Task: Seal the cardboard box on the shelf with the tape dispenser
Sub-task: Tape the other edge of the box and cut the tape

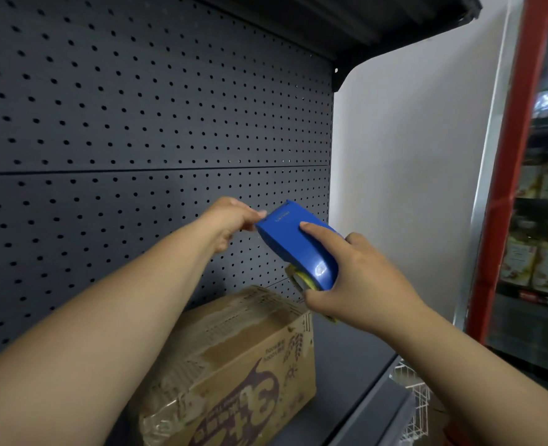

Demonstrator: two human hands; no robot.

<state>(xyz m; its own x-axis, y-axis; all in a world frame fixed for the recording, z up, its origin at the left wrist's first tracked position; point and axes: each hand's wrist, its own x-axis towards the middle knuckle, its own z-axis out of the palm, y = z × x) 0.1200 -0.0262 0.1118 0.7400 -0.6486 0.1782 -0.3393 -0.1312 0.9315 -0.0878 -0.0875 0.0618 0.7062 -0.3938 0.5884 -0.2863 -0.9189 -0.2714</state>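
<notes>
Right hand (359,278) gripping blue tape dispenser (298,246), left hand (231,220) pinching its tip; logo unreadable

Left forearm hides much of the cardboard box (250,358); its bottom is cropped.

Glossy blue plastic tape dispenser (298,246); matt cardboard box (234,365).

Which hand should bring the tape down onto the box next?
Right. The right hand already wraps the blue tape dispenser, held in the air above the cardboard box. The left hand only pinches the dispenser's front end, so its grip suits guiding the tape.
</notes>
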